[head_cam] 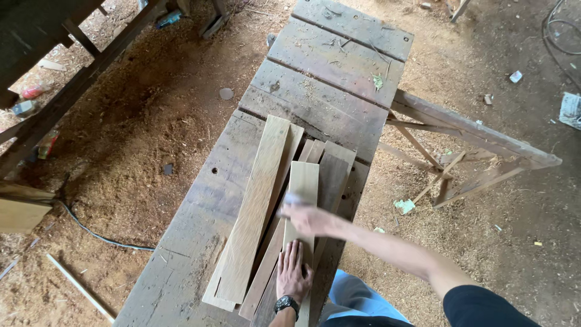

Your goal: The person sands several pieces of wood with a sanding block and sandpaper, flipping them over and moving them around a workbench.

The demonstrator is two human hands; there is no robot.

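Observation:
Several thin wooden slats lie stacked lengthwise on a worn plank workbench. My left hand, with a black wristwatch, presses flat on the near end of a pale slat that lies on top of the pile. My right hand reaches across from the right and rests on the same slat a little farther up. It grips a small pale object, blurred and hard to identify, against the wood.
A wooden sawhorse frame stands to the right of the bench. Sawdust covers the floor. A black cable runs on the ground at left, beside dark timber beams and scattered litter.

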